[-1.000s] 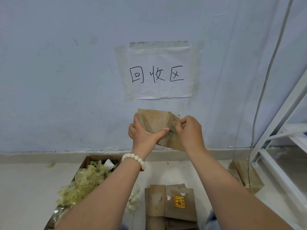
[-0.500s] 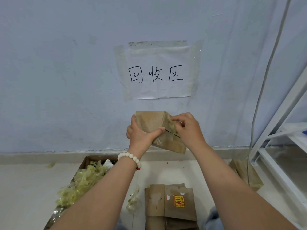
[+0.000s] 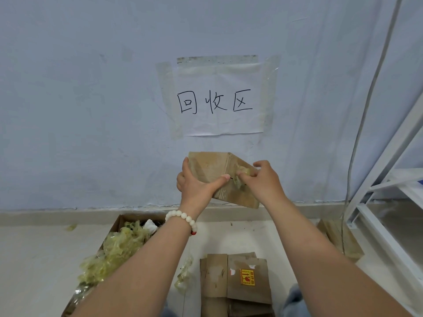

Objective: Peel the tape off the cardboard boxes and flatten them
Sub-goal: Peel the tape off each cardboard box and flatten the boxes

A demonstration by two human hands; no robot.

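Observation:
I hold a small brown cardboard box point(image 3: 211, 167) up in front of the wall. My left hand point(image 3: 194, 186) grips its left side, thumb across the front face. My right hand point(image 3: 263, 179) pinches a crumpled strip of yellowish clear tape point(image 3: 240, 176) that is lifting off the box's right face. Below on the floor lies a stack of flattened cardboard boxes point(image 3: 238, 284), the top one bearing a yellow and red sticker.
An open carton point(image 3: 119, 223) at lower left is heaped with peeled tape. A loose tape scrap point(image 3: 183, 277) lies beside the stack. Another cardboard piece point(image 3: 338, 239) leans by a white metal shelf frame point(image 3: 380, 197) on the right. A paper sign point(image 3: 217, 99) is taped on the wall.
My right hand has pulled the tape leftward across the box's right face, bunching it up. The box has tilted and dropped slightly; my left hand keeps its grip.

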